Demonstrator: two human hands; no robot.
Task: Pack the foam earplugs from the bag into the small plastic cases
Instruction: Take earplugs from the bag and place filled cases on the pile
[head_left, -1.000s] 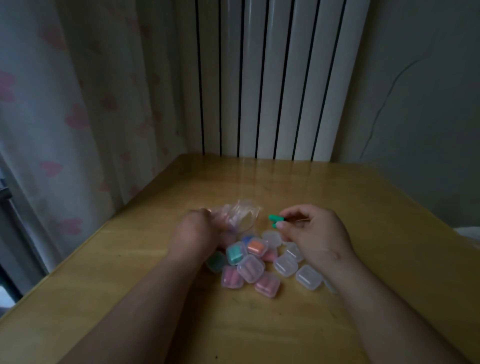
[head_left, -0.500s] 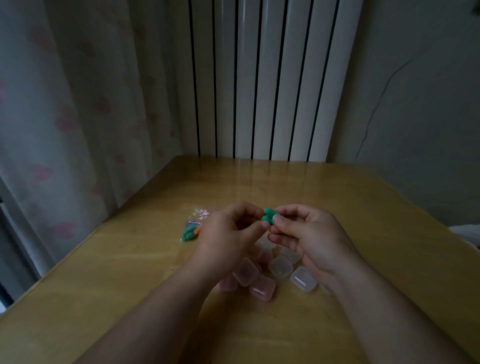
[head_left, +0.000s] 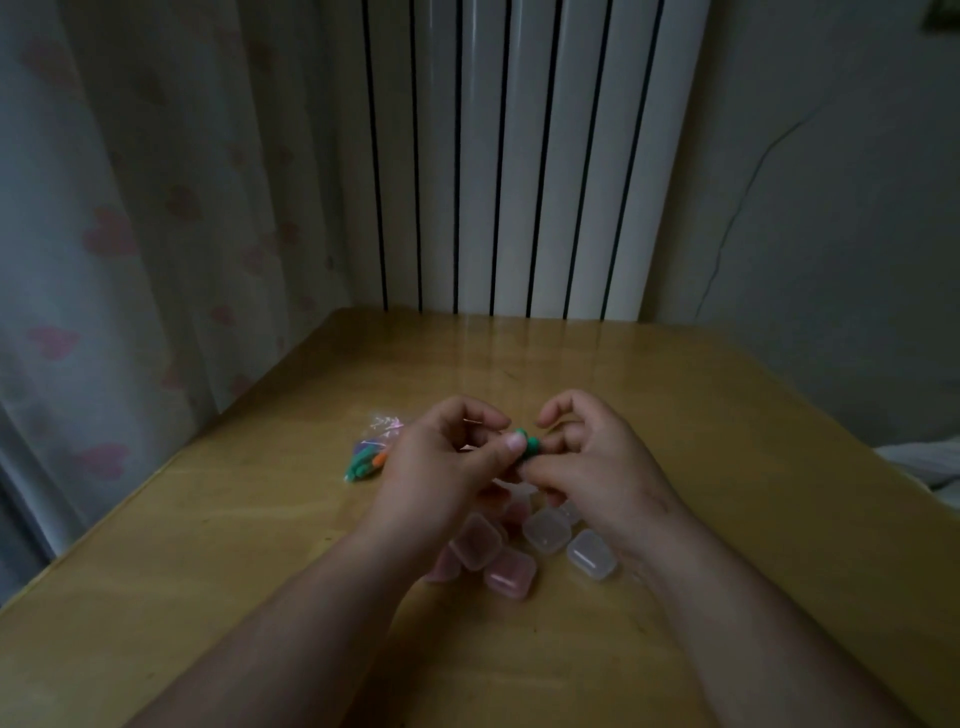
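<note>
My left hand (head_left: 441, 467) pinches one green earplug (head_left: 531, 447) in narrow fingers. My right hand (head_left: 602, 467) curls just beside it at 3 o'clock, and I cannot tell whether it grips. The springy foam could pop free and roll off the surface (head_left: 727, 467). One bag (head_left: 371, 452) lies at 9 o'clock. At 6 o'clock I count six cases (head_left: 545, 531), with perhaps more hidden under my wrists.

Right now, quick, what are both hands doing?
Left hand: pinching the green earplug.
Right hand: fingers curled beside the earplug; cannot tell if it grips.
</note>
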